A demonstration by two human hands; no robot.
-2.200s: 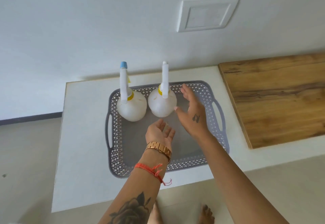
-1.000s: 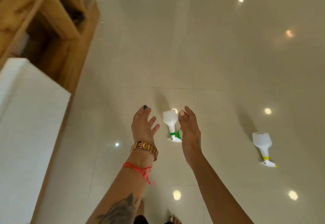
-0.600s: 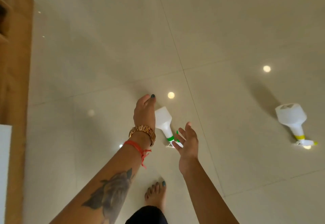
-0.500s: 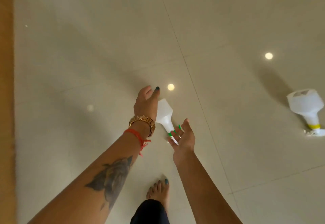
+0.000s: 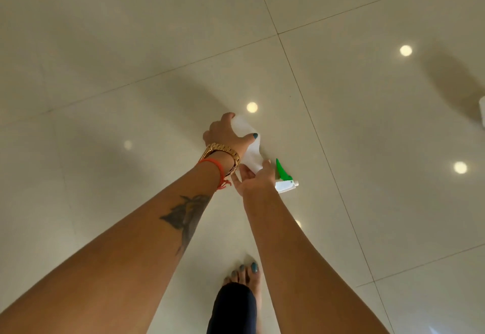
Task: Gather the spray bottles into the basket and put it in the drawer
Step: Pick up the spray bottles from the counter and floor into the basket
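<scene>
**Both hands now closed on the green-trigger bottle**

Since half a second ago: hands went from hovering either side of the bottle to gripping it. View also shifted; second bottle (image 5: 482, 113) is now only a white sliver at the right frame edge, well apart.

Current state:
- Spray bottle (image 5: 250, 154), white body, green trigger, lies tipped on the floor (image 5: 105, 71), base away from the person, nozzle toward them and to the right.
- Left hand (image 5: 225, 134) wraps the wide body end, thumb across the top face, fingers curled over the far side.
- Right hand (image 5: 256, 180) is curled round the neck just behind the spray head; trigger and nozzle stick out past it on the right.
- Can't tell whether it's off the floor yet.
- Bare foot (image 5: 245, 276) stands near, below the hands.

Handling, my read:
- Thin plastic, stiff enough, smooth. Fill level not visible, so weight unknown; likely light.
- Neck is the secure grip point: narrow, shoulder and head stop it slipping. Body hold is only steadying.
- Keep fingers off the trigger to avoid a squirt.
- Low breakage risk.

Basket and drawer not in view.
</scene>
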